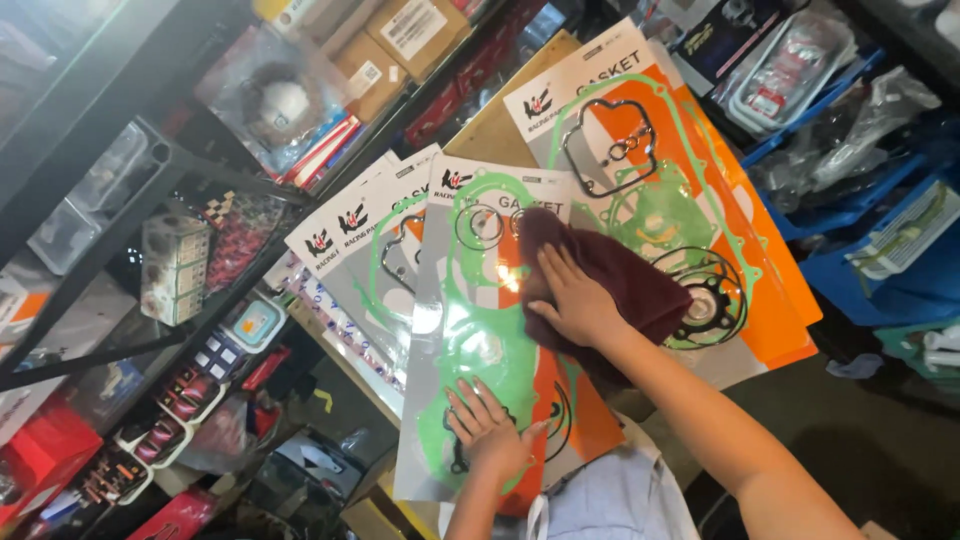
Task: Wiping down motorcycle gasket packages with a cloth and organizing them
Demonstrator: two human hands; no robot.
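While the right hand [572, 300] lies flat on a dark maroon cloth [610, 275], fingers spread and pressed down, the cloth sits on the upper half of the front gasket pack [470, 330]. Left hand [488, 430] at 6 o'clock of the cloth, palm down, fingers spread on the pack's lower end, pinching nothing. Pack is clear plastic over green gaskets on an orange and grey card. More gasket packs [660, 170] fan out behind, from 10 to 2 o'clock. Shelf rack [150, 250] of small boxed parts at 9 o'clock; blue bins [860, 250] at 3 o'clock.
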